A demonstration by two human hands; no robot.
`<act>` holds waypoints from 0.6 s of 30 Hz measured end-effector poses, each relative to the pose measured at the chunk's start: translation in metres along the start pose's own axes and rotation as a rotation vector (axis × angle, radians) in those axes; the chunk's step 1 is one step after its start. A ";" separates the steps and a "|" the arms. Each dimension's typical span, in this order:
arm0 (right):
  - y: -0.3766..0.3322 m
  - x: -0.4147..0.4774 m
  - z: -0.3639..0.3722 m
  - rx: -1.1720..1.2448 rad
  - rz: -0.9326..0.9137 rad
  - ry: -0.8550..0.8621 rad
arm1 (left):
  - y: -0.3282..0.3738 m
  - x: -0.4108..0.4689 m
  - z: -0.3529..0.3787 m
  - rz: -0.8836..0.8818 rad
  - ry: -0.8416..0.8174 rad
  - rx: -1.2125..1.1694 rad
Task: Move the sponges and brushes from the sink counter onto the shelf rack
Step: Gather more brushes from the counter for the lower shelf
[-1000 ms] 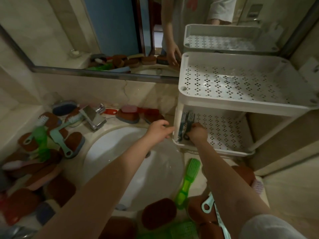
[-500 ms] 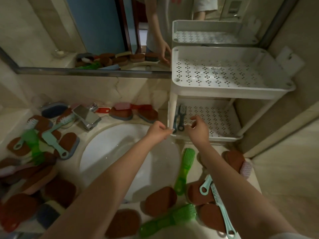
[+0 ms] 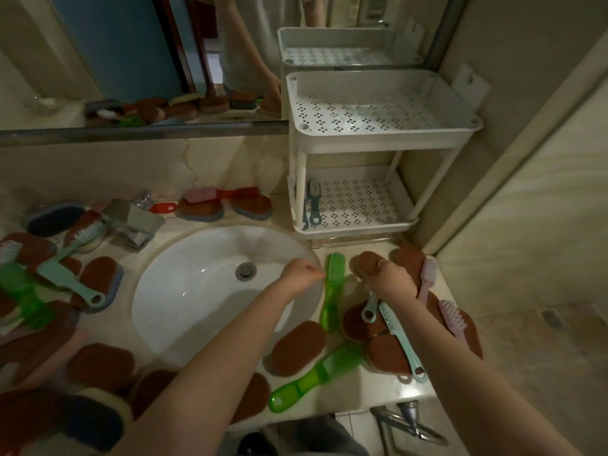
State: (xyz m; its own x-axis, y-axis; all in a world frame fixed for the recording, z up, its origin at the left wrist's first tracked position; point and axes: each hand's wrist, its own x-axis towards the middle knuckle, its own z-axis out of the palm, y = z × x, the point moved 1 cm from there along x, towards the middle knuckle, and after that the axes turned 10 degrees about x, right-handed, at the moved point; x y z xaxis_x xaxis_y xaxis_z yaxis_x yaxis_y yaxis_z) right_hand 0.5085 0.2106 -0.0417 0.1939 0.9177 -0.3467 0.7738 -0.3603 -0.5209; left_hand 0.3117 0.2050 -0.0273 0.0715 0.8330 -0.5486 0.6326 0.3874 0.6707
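Head view, the only one supplied.

- Right hand [image 3: 390,284]: fingers are curled down round a brown sponge [image 3: 366,265], which is gripped from above. The sponge is on the counter [image 3: 375,390] right of the sink basin [image 3: 197,291], just in front of the shelf rack [image 3: 381,141], not on it.
- Left hand [image 3: 301,274]: it is held over the basin's right rim with fingers clenched, and nothing is seen held. The knuckles are just beside the head of a green brush [image 3: 335,284], which lies lengthwise between the two hands. Whether they touch cannot be told.
- Rack: white, two tiers, stood at the counter's back right by the mirror [image 3: 131,60]. Two blue-grey brushes [image 3: 312,205] are laid in the lower tier [image 3: 362,202] along its left wall, handles toward the camera.
- Right of the basin, a teal brush [image 3: 399,343] is laid over more brown sponges under the right forearm. Two pink brushes [image 3: 427,274] are at the counter's right edge, and a second green brush [image 3: 316,378] lies near the front.
- Left of the basin, a pile of sponges and brushes [image 3: 65,281] is spread beside the faucet [image 3: 133,222].
- Behind the basin, a red brush [image 3: 237,193] sits among two sponges.
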 end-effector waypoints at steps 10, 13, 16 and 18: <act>0.021 -0.013 0.014 -0.114 0.143 0.081 | -0.004 0.015 0.052 -0.048 -0.016 0.319; 0.023 -0.009 0.016 -0.098 0.186 0.078 | -0.007 0.022 0.062 -0.074 0.032 0.385; 0.026 -0.006 0.017 -0.079 0.216 0.082 | -0.008 0.031 0.072 -0.107 0.075 0.424; 0.029 -0.003 0.017 -0.045 0.245 0.080 | -0.008 0.035 0.076 -0.126 0.116 0.450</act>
State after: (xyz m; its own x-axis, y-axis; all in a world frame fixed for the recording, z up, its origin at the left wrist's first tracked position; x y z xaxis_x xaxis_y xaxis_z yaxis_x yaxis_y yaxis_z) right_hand 0.5202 0.1948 -0.0688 0.4245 0.8148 -0.3949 0.7233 -0.5675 -0.3933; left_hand 0.3674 0.2009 -0.0892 -0.0970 0.8392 -0.5351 0.9037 0.2995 0.3060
